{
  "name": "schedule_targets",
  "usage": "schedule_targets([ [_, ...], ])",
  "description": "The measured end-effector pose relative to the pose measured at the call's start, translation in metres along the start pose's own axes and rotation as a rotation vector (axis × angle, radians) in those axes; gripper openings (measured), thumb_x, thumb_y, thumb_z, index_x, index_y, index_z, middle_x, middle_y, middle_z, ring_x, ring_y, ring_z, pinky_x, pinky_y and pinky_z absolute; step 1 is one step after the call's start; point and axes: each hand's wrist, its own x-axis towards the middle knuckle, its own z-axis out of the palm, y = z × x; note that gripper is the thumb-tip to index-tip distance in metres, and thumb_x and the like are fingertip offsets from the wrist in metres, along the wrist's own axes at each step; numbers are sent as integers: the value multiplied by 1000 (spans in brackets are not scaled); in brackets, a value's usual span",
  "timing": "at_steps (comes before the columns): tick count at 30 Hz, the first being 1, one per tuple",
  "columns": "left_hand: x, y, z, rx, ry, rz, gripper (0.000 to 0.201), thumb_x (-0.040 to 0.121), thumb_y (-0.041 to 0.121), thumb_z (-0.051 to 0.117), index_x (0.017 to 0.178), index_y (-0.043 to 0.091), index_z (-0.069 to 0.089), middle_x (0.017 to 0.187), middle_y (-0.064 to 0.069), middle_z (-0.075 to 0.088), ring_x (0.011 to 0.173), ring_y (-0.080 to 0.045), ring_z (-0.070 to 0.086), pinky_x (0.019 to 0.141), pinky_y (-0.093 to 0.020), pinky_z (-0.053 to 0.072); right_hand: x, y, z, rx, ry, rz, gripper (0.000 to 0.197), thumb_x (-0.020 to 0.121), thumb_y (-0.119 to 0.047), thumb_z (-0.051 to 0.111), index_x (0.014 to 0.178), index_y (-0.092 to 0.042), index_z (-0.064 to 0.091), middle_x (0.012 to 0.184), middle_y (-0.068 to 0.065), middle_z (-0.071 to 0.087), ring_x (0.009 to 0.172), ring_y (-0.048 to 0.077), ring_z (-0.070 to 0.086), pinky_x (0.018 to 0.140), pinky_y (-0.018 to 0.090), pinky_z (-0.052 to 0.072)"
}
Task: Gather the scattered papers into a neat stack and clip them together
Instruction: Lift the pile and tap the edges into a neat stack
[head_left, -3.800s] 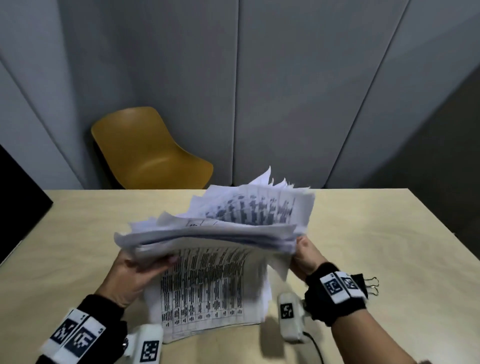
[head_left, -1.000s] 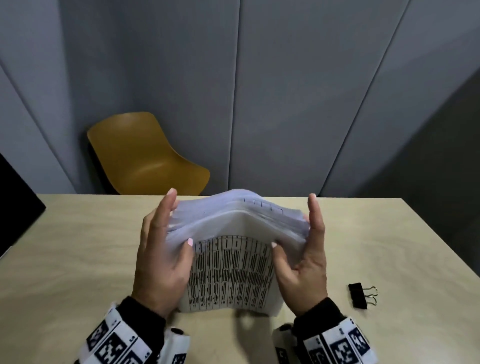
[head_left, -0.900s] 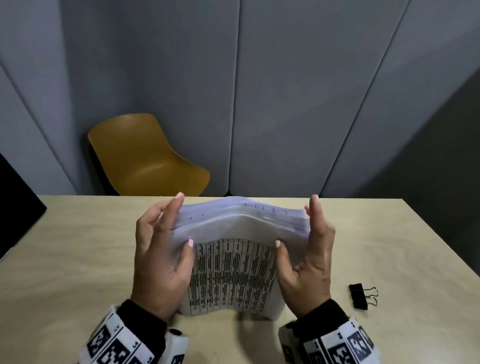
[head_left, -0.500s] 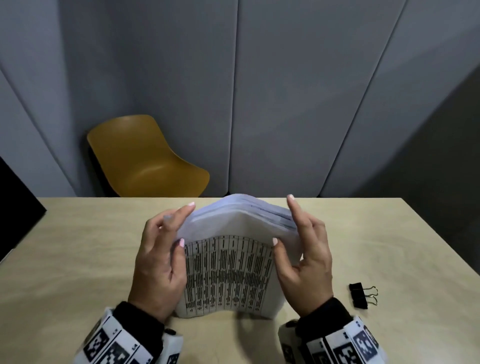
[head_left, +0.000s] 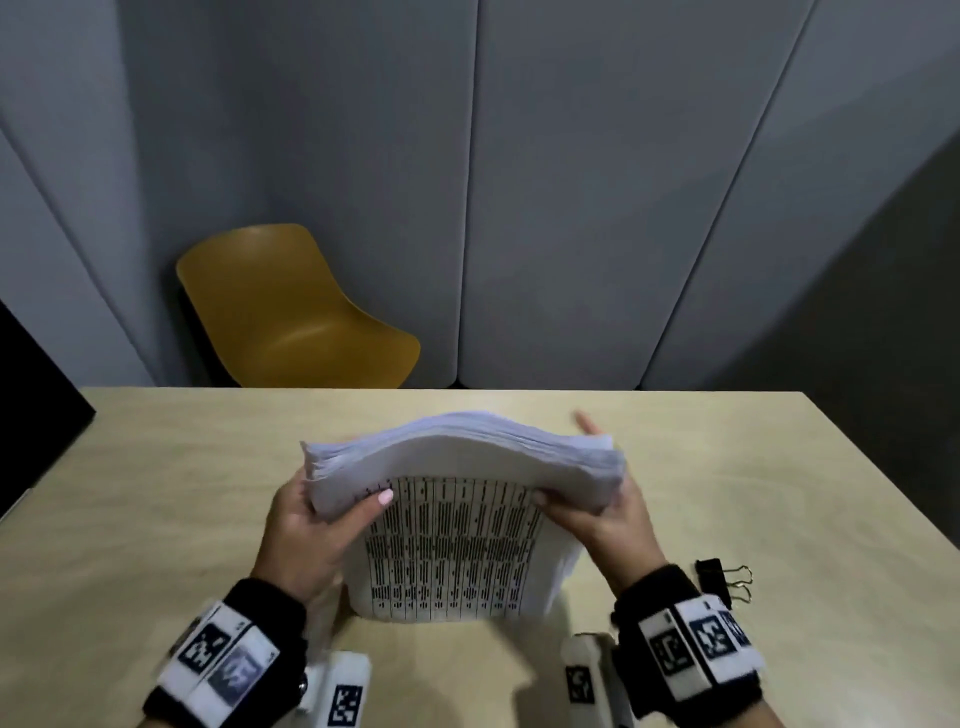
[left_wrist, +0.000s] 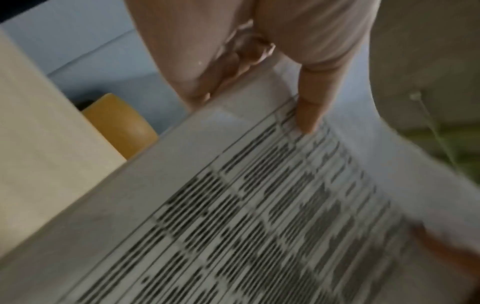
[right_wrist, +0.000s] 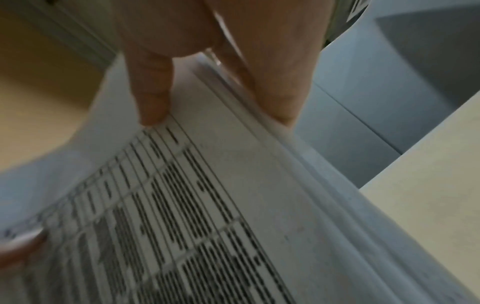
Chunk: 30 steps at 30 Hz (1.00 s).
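Note:
A thick stack of printed papers (head_left: 452, 540) stands on its lower edge on the table, its top bowed toward me. My left hand (head_left: 317, 525) grips the stack's left side, thumb on the printed front sheet (left_wrist: 259, 205) and fingers behind. At the other side my right hand (head_left: 602, 514) holds the stack with its thumb on the front sheet (right_wrist: 207, 205); one fingertip shows past the far edge. A black binder clip (head_left: 719, 576) with gold wire handles lies on the table just right of my right wrist, untouched.
The light wooden table (head_left: 156, 519) runs to a far edge at grey wall panels. A mustard yellow chair (head_left: 291, 317) stands behind the table at the left. A dark object (head_left: 31, 395) sits at the table's far left corner.
Both hands have slid from upright along the stack's sides to gripping it lower, with fingers tucked behind. The stack's top edge looks more even and has tipped toward me.

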Motion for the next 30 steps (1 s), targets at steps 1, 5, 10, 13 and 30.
schedule_targets([
  [1, -2, 0, 6, 26, 15, -25, 25, 71, 1, 75, 89, 16, 65, 75, 18, 74, 68, 10, 65, 62, -5, 47, 2, -1, 6, -59, -51, 24, 57, 69, 15, 68, 117, -15, 57, 84, -14, 73, 80, -7, 64, 74, 10, 49],
  [5, -1, -1, 20, 121, 97, 6, 20, 74, 13, 75, 74, 28, 61, 64, 35, 65, 63, 14, 62, 57, -4, 46, 3, -4, 25, -111, 77, -41, 33, 74, 7, 69, 74, -25, 66, 65, -23, 70, 64, -7, 63, 62, 13, 50],
  [10, -3, 9, 11, 71, 102, 140, 41, 59, 9, 67, 91, 31, 55, 85, 36, 65, 75, 17, 59, 68, -1, 45, -3, -1, 17, 24, 33, -41, 50, 64, 2, 76, 105, -20, 56, 89, -22, 71, 83, -4, 65, 70, 11, 50],
  [13, -4, 10, 16, 125, 92, 214, 45, 66, 4, 61, 91, 41, 57, 91, 32, 64, 80, 14, 57, 75, -3, 43, -2, 2, 26, 5, 58, -60, 36, 67, -5, 66, 97, -24, 59, 88, -20, 72, 83, -3, 64, 72, 12, 50],
  [30, -10, 21, 0, 350, 109, 365, 47, 80, 28, 54, 125, 40, 47, 119, 16, 46, 115, -19, 50, 103, -44, 42, -14, -25, 16, -473, 166, -413, 46, 72, -11, 59, 117, -20, 57, 110, 9, 52, 111, 8, 49, 98, 12, 33],
])
